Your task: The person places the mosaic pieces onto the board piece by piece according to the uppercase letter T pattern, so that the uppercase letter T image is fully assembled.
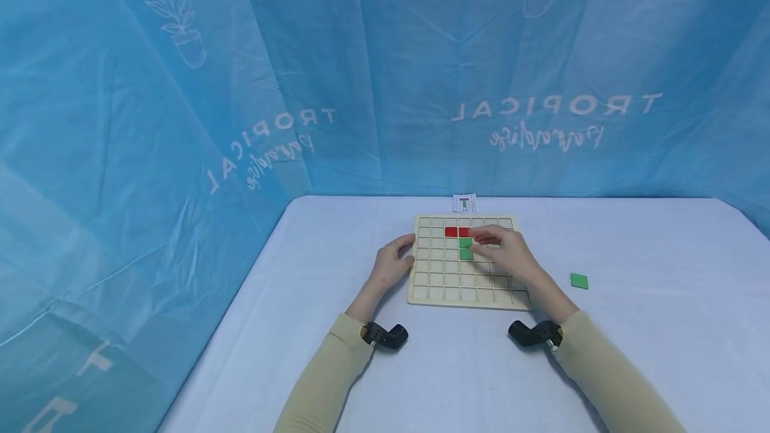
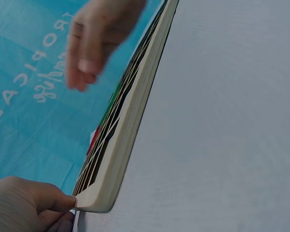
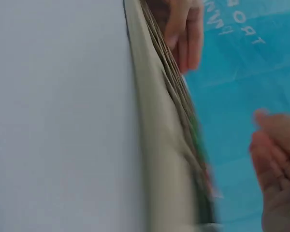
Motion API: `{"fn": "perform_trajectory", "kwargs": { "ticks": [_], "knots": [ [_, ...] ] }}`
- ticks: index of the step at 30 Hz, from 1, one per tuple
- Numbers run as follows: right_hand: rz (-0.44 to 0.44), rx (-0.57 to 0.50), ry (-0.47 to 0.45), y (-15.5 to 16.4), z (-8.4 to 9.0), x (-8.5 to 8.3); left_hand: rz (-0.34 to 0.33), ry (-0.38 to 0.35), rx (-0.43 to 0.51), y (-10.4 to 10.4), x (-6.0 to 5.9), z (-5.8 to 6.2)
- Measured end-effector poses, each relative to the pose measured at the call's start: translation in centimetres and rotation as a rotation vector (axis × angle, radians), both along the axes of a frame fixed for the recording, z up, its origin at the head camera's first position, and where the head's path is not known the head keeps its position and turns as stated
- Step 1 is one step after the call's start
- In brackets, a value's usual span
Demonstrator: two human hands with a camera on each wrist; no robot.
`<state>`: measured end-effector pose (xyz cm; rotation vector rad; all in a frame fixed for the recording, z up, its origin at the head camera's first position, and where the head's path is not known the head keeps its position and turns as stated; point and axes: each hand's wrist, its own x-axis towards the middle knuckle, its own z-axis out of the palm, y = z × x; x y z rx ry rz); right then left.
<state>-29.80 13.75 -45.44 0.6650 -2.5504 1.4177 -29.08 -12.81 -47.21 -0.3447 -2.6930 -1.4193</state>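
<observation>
While the right hand [image 1: 502,249] hovers over the upper right part of the wooden grid board [image 1: 439,279], its fingers lie loosely bent and I cannot tell whether they pinch a tile or merely touch one; the fingertips sit just right of the green tiles [image 1: 466,248], which run in a short column straight down from the red tiles [image 1: 457,232] in the second row; that red pair runs crosswise, so the two colours meet at a right angle just beside the fingertips; the left hand [image 1: 394,262] grips the board's left edge, thumb against the rim, as the left wrist view shows; a loose green tile [image 1: 579,280] lies on the table [image 1: 650,326] well to the right of the board, nearer the right hand than the left; a small pattern card [image 1: 464,203] sits just beyond the board's far edge.
</observation>
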Motion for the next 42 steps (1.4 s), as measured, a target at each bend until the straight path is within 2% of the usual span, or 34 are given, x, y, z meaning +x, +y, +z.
{"fn": "perform_trajectory", "kwargs": {
  "ticks": [3,6,9,12,18,23,35,39,42],
  "knots": [
    [-0.004,-0.058,-0.027,1.1,3.8,1.1,-0.005,0.004,0.004,0.2,0.0,0.0],
    [-0.032,-0.057,-0.01,3.2,6.4,1.9,0.0,0.007,0.0,0.3,0.1,0.0],
    [-0.093,-0.026,0.016,6.2,6.9,2.3,0.006,0.004,-0.004,0.3,0.0,0.0],
    [-0.161,0.036,0.015,9.2,6.9,3.6,0.013,0.003,-0.005,0.2,0.0,-0.1],
    [-0.245,0.113,-0.017,13.4,5.2,6.4,0.02,0.004,-0.017,0.0,-0.1,-0.2],
    [-0.24,0.127,-0.011,15.5,3.3,7.9,0.018,-0.002,-0.014,0.0,-0.1,-0.3],
    [-0.228,0.123,-0.041,16.9,-0.1,9.0,0.024,-0.005,-0.025,0.2,-0.2,0.1],
    [-0.215,0.176,-0.016,17.1,-1.2,8.9,0.016,-0.001,-0.027,0.2,-0.1,0.1],
    [-0.194,0.206,0.039,17.0,-2.1,8.7,0.013,-0.008,-0.025,0.1,0.0,0.1]
  ]
}}
